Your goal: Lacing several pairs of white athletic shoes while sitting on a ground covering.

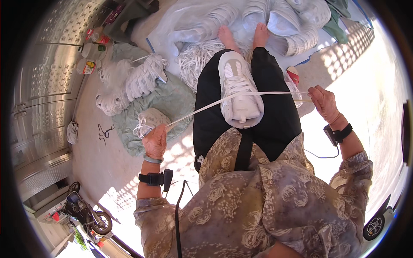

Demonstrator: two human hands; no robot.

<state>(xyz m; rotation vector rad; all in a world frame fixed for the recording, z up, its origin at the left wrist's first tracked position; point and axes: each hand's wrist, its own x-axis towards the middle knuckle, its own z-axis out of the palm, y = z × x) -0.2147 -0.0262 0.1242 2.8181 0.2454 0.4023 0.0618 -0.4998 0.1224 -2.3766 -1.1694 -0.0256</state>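
A white sneaker (pixel 243 105) with grey panels rests on my lap between my thighs, its heel toward me. White shoelace (pixel 275 92) runs across it, pulled taut out to both sides. My left hand (pixel 155 141) is closed in a pinch on one end, out to the left of my knee. Out to the right, my right hand (pixel 322 103) is closed on the other end, where two strands show by the fingers. Close beyond my left hand, another white laced shoe (pixel 150 118) lies on a green cloth (pixel 174 92).
Ahead lie a heap of loose white laces (pixel 195 64) and rows of nested white shoe uppers (pixel 299 41) on sheeting. More uppers (pixel 144 79) are piled at left. Jars (pixel 88 66) stand by metal doors (pixel 49 64). A motorcycle (pixel 88 213) is at lower left. Cables hang from my wrist straps.
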